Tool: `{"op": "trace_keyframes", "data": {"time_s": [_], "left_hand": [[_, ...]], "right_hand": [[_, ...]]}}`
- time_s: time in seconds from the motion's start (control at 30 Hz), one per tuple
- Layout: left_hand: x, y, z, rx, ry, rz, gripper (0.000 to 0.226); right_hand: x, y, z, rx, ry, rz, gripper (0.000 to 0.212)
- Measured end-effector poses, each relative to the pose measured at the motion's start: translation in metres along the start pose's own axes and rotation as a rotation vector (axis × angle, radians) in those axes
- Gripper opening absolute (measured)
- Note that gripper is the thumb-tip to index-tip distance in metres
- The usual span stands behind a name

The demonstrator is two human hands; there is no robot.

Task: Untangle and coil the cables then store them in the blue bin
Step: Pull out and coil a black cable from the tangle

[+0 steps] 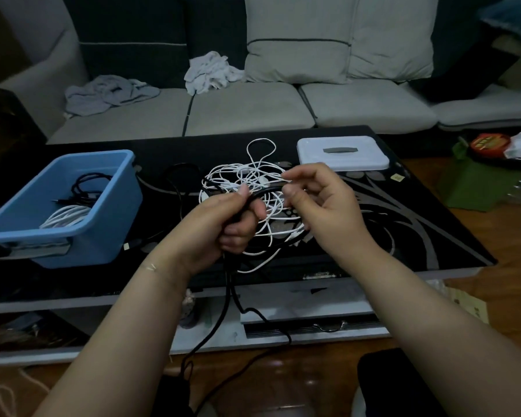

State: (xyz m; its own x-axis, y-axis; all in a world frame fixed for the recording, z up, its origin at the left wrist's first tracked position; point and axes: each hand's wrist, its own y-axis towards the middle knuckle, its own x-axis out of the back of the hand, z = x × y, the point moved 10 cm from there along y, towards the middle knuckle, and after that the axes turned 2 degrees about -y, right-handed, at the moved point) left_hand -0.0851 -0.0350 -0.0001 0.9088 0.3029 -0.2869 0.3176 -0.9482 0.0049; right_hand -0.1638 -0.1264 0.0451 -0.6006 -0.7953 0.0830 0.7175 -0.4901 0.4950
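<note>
My left hand (223, 219) grips a black cable (227, 296) above the dark table; the cable loops up toward my right hand and hangs down past the table's front edge to the floor. My right hand (319, 203) pinches the black loop near its top with thumb and fingers. Beneath both hands lies a tangle of white cables (253, 182), one loop reaching toward the sofa. The blue bin (103, 233) stands at the table's left, holding a coiled white cable (65, 216) and a black cable (86, 185).
A white lid (343, 164) with a grey handle lies at the table's back right. Another black cable (178, 182) runs across the table between bin and tangle. A grey sofa (247, 109) with cloths stands behind. Bags and a green item sit on the floor at right.
</note>
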Motion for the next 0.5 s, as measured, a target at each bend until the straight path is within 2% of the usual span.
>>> {"op": "trace_keyframes", "data": {"time_s": [0.1,0.2,0.27,0.4,0.5], "left_hand": [[-0.007,0.005,-0.002,-0.03,-0.247,0.039,0.04],[-0.001,0.008,-0.008,-0.087,-0.574,-0.003,0.039],[0.009,0.008,-0.017,-0.153,-0.74,-0.012,0.036],[0.037,0.004,-0.024,-0.246,-0.853,-0.189,0.043],[0.042,0.002,-0.026,-0.268,-0.871,-0.217,0.041]], "right_hand": [[0.005,0.002,-0.021,-0.139,0.063,-0.101,0.007],[-0.018,-0.006,-0.061,-0.341,0.131,0.017,0.028],[-0.036,-0.014,-0.079,-0.426,0.199,0.08,0.029],[-0.035,-0.014,-0.09,-0.455,0.157,-0.015,0.021],[-0.034,-0.016,-0.09,-0.452,0.119,-0.064,0.023]]}}
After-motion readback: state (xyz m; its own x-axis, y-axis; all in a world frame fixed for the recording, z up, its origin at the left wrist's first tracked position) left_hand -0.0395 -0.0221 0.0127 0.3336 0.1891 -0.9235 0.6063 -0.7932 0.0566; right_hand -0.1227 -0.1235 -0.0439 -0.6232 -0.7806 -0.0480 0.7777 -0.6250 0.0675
